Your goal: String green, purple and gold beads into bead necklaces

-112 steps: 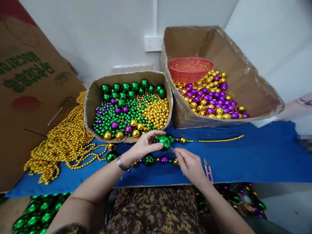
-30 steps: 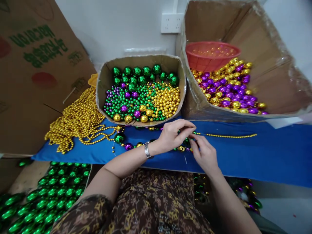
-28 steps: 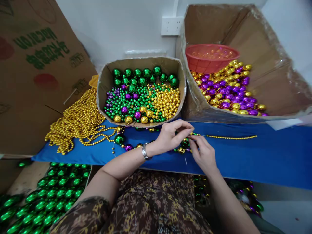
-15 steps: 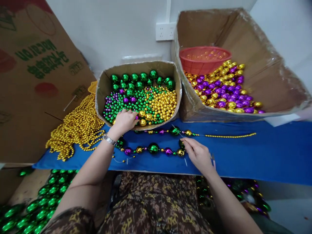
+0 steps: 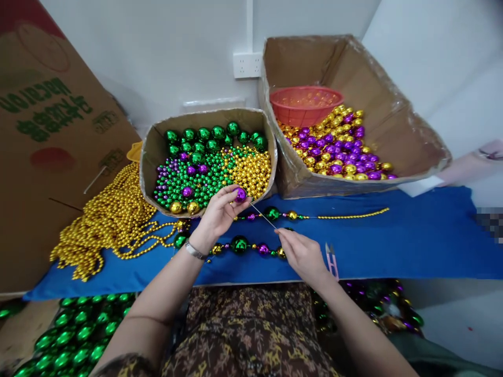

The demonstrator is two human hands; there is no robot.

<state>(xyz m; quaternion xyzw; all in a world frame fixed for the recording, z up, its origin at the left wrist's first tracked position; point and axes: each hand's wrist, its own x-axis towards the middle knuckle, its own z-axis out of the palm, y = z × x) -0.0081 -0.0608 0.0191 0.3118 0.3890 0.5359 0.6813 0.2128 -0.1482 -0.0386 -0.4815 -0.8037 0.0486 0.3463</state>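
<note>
Above the front rim of the smaller box, my left hand (image 5: 220,212) pinches a shiny purple bead (image 5: 239,195) between thumb and fingers. My right hand (image 5: 304,256) is closed on a thin needle (image 5: 262,215), which slants up and left with its tip at or close to the bead; whether it is inside the hole I cannot tell. Beneath both hands a strand of green, purple and gold beads (image 5: 239,244) lies in a loop on the blue cloth (image 5: 412,241). Its far side continues to the right into a line of small gold beads (image 5: 353,213).
The smaller cardboard box (image 5: 147,183) contains green, gold and purple beads. Right of it, a larger box (image 5: 416,141) holds gold and purple beads and a red basket (image 5: 306,107). Gold bead chains (image 5: 113,220) are heaped at left. Pink-handled snips (image 5: 332,261) lie beside my right wrist.
My left hand has come up out of the smaller box with a purple bead and moved right towards the needle. The needle now points at the bead. The whole view has shifted slightly.
</note>
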